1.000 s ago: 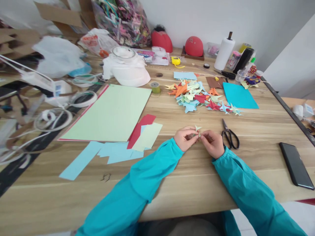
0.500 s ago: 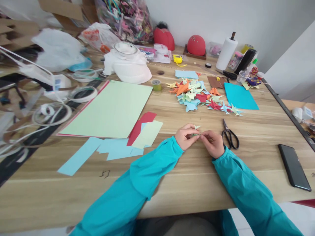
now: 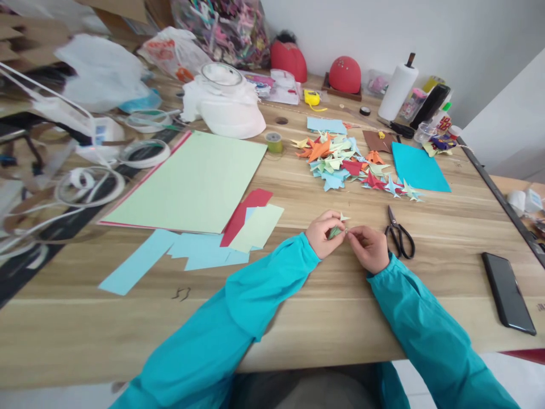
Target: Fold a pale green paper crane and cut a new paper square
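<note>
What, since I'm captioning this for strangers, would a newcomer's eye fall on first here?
Probably the multicoloured pile of folded paper, right of centre on the table. Next, the bright teal sleeves coming from the near edge: the left hand holds a small green paper piece, and the right hand seems to pinch its tip. Then the red dome at the back, near the wall.

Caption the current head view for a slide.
Left hand holding a small green folded paper, right hand at its edge, scissors and a heap of colourful folded-paper figures nearby.
</note>
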The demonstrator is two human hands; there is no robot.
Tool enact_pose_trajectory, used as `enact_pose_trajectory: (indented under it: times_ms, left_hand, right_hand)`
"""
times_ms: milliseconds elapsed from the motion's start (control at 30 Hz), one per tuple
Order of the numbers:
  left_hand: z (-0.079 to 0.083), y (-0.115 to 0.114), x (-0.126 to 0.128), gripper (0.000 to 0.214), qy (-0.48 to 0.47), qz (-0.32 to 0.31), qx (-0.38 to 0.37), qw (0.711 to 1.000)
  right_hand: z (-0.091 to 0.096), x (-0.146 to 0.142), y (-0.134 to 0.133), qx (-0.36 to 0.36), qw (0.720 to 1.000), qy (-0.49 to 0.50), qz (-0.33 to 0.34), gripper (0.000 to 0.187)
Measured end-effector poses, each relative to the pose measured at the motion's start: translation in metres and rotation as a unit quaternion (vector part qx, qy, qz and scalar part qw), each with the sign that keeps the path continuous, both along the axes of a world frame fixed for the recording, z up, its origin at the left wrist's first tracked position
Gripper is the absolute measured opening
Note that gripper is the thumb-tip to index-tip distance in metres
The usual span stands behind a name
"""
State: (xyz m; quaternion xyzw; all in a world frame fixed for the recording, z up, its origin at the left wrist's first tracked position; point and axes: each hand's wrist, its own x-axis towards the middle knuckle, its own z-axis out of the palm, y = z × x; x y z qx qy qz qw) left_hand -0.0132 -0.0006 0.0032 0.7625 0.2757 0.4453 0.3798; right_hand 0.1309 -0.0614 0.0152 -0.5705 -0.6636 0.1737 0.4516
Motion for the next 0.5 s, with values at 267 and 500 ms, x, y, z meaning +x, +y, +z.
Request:
enact_pose_trajectory:
  times_ms: [267,500]
  left_hand:
    - [-0.0052,0.0022,0.0004,0.011,0.020,-0.016,0.010,1.000]
    - [-0.0028,0.0007,0.0003,0.011,0.016,-0.009,0.020,1.000]
  right_hand:
    - [-0.0006,0.0013,0.0005,0.014,0.999,-0.036,-0.004,0.014]
    - [0.0015,-0.0009,-0.0002,0.027,0.998,-0.057,-0.022,0.013]
